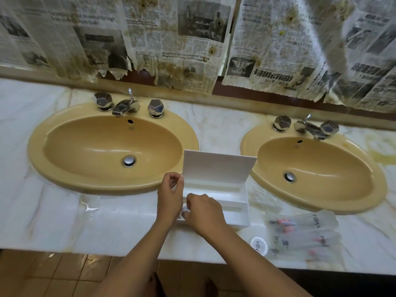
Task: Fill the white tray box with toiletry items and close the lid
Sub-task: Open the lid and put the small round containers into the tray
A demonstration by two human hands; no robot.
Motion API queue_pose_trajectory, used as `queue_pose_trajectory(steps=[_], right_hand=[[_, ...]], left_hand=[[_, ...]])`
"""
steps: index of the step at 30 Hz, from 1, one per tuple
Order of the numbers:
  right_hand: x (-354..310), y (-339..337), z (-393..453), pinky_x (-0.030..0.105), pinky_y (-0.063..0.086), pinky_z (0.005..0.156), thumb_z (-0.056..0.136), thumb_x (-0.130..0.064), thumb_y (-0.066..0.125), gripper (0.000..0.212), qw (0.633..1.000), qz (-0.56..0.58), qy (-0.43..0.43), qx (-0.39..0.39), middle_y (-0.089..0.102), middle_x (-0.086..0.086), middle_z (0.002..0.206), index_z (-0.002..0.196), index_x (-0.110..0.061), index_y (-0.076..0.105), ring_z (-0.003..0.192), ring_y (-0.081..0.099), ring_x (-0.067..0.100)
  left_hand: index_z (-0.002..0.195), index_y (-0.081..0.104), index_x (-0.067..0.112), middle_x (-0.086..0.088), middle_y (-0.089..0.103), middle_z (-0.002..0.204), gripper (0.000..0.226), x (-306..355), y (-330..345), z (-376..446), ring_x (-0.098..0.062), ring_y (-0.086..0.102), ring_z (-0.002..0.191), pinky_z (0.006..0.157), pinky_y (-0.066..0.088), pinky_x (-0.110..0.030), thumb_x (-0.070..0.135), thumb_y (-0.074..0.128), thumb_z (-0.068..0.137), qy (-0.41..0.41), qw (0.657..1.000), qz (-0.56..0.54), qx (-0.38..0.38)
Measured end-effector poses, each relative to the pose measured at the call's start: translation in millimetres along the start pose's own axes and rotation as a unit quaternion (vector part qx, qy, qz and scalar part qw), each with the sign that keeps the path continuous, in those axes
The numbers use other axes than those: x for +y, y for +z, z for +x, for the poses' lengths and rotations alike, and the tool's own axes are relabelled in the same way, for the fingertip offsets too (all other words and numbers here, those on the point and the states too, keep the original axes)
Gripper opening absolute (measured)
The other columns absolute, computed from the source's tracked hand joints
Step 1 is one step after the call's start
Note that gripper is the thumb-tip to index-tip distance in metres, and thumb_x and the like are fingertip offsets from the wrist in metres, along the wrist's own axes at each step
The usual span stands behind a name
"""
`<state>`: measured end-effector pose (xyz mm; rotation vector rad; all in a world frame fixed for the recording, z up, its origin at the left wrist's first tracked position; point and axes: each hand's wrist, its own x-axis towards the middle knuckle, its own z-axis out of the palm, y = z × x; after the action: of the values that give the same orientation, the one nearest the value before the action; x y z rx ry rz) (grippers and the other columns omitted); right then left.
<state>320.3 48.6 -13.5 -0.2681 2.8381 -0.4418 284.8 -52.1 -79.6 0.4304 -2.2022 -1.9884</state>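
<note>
Two hands (170,195) – white rect. tray box (235,202)

Both bare forearms reach forward from the near edge of the table and meet close together. The left hand (170,195) is raised with its fingers curled in a pinch. The right hand (203,213) lies just beside it, knuckles up, fingers bent downward.
</note>
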Motion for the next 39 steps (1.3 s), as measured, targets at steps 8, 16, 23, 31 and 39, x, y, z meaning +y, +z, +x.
queue_pose_trajectory(steps=[8,16,23,31,39], right_hand=[[7,-8,-5,0.032,0.042,0.07,0.089,-0.029,0.056,0.022,0.998,0.066,-0.003,0.02,0.065,0.007,0.099,0.102,-0.012,0.06,0.093,0.058,0.025],[36,-39,-29,0.034,0.04,0.085,0.089,-0.031,0.054,0.031,0.991,0.076,0.03,0.109,0.057,0.001,0.112,0.118,-0.018,0.056,0.108,0.05,0.023],[81,-60,-58,0.042,0.038,0.091,0.08,-0.042,0.062,0.055,0.983,0.029,0.183,0.012,0.046,0.002,0.124,0.124,-0.019,0.039,0.116,0.043,0.025],[113,-29,-84,0.035,0.04,0.078,0.071,-0.032,0.079,0.079,0.962,-0.031,0.215,-0.164,0.042,0.006,0.131,0.134,-0.02,0.033,0.121,0.045,0.028],[122,-3,-84,0.028,0.039,0.065,0.078,-0.01,0.063,0.041,0.97,-0.009,0.208,-0.122,0.048,0.007,0.114,0.115,-0.016,0.048,0.096,0.058,0.025]], left_hand=[[0.096,0.057,0.012,0.002,0.065,0.095,0.006,0,0,2,-0.013,0.062,0.093,0.082,0.046,-0.019,0.018,0.057,0.095,0.009,1.0,0.008,0.001],[0.094,0.055,0.012,0.004,0.062,0.091,0.003,2,1,-1,0.0,0.059,0.082,0.077,0.044,-0.008,0.015,0.056,0.095,0.019,1.0,-0.001,-0.004],[0.092,0.055,0.015,0.004,0.061,0.09,0.004,2,0,1,0.004,0.059,0.079,0.076,0.044,-0.008,0.012,0.055,0.096,0.02,1.0,0.001,-0.005],[0.094,0.054,0.01,0.008,0.059,0.088,0.002,1,2,0,0.01,0.056,0.075,0.074,0.042,-0.006,0.009,0.054,0.096,0.03,0.999,0.017,0.003],[0.095,0.054,0.009,0.008,0.06,0.088,0.002,1,3,0,0.01,0.056,0.075,0.072,0.042,-0.006,0.011,0.055,0.095,0.024,0.999,0.021,0.005]])
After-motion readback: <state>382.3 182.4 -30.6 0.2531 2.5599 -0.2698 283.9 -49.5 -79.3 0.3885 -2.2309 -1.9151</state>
